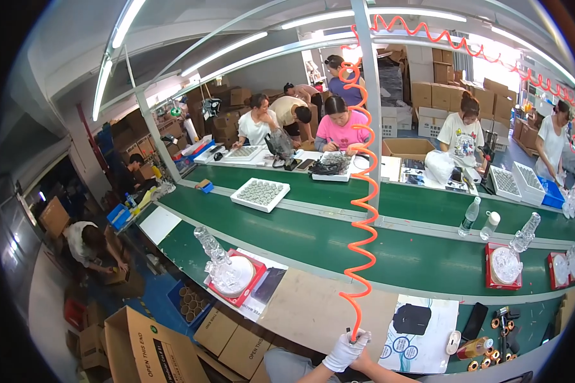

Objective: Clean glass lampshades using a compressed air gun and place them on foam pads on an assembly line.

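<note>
One coiled, glossy orange hose [358, 311] | white-gloved left hand [344, 352]: gripping its end | right hand [362, 359]: partly hidden, grip unclear

The coiled hose [358, 316] is glossy plastic; the glove [345, 355], matt cloth; the belt [300, 231], smooth with slight sheen; the carton [148, 341], matt cardboard; the tall bottle [470, 216], glossy plastic.

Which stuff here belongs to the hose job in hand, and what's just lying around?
In use:
- orange coiled hose, its lower end in the gloved left hand

Apparently just lying about:
- black phone
- amber bottle
- clear green-tinted bottle
- white-capped bottle
</note>
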A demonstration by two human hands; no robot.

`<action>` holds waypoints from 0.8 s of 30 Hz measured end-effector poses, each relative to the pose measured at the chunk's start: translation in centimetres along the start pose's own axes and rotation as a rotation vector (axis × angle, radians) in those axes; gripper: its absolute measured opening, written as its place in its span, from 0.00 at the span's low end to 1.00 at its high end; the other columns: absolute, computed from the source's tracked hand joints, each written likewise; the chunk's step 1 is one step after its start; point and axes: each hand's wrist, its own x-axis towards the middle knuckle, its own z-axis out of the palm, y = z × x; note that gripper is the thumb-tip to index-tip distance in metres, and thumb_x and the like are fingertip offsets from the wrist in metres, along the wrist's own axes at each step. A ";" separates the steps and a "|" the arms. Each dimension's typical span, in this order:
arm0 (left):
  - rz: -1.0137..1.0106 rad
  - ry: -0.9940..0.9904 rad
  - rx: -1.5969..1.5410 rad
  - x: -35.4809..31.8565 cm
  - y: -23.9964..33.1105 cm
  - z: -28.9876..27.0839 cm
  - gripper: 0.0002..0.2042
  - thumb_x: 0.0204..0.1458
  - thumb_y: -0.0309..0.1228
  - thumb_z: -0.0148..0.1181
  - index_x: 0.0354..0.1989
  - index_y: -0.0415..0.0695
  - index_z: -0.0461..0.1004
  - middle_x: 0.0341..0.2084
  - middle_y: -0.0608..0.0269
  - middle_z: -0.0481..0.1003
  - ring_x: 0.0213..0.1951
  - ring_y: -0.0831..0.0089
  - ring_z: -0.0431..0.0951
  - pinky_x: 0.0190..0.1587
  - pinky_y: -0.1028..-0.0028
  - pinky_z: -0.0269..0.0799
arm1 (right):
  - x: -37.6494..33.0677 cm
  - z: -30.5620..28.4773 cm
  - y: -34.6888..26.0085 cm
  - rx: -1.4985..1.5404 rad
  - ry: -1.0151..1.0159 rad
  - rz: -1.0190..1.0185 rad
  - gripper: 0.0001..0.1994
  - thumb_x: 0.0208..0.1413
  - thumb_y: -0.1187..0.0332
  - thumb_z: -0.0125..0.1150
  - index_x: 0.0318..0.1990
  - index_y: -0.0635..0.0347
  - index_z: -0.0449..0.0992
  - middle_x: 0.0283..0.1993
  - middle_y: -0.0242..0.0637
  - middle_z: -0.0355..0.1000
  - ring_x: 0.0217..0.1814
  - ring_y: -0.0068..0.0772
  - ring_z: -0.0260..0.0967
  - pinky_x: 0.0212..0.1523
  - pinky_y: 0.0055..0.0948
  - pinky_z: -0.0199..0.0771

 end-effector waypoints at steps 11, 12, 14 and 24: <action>-0.111 0.051 0.065 -1.3 1.1 -0.6 0.09 0.58 0.33 0.59 0.30 0.41 0.75 0.21 0.71 0.73 0.25 0.85 0.70 0.31 0.81 0.66 | 2.8 -2.7 -7.7 0.015 -0.098 0.135 0.17 0.46 0.65 0.65 0.43 0.59 0.70 0.43 0.39 0.69 0.48 0.38 0.68 0.50 0.36 0.67; -0.084 0.067 0.031 -1.3 -0.2 -1.3 0.08 0.58 0.33 0.59 0.30 0.42 0.75 0.19 0.72 0.71 0.22 0.86 0.68 0.27 0.81 0.64 | 2.7 -2.8 -7.1 -0.038 -0.184 0.090 0.18 0.47 0.65 0.65 0.46 0.59 0.71 0.46 0.41 0.70 0.51 0.40 0.68 0.53 0.37 0.66; -0.057 0.099 -0.008 -1.4 -0.4 -2.2 0.08 0.58 0.33 0.59 0.30 0.43 0.75 0.16 0.73 0.70 0.19 0.87 0.66 0.22 0.82 0.61 | 4.9 -4.8 -10.6 0.007 -0.390 0.168 0.21 0.47 0.64 0.66 0.49 0.62 0.71 0.50 0.45 0.70 0.54 0.42 0.67 0.55 0.36 0.66; 0.126 0.462 -0.203 0.0 4.6 -8.7 0.13 0.61 0.33 0.52 0.25 0.42 0.69 0.08 0.71 0.61 0.08 0.82 0.60 0.12 0.79 0.55 | 14.9 -16.2 -31.6 0.067 -0.095 -0.237 0.14 0.39 0.80 0.53 0.36 0.66 0.79 0.30 0.46 0.77 0.32 0.36 0.74 0.35 0.31 0.75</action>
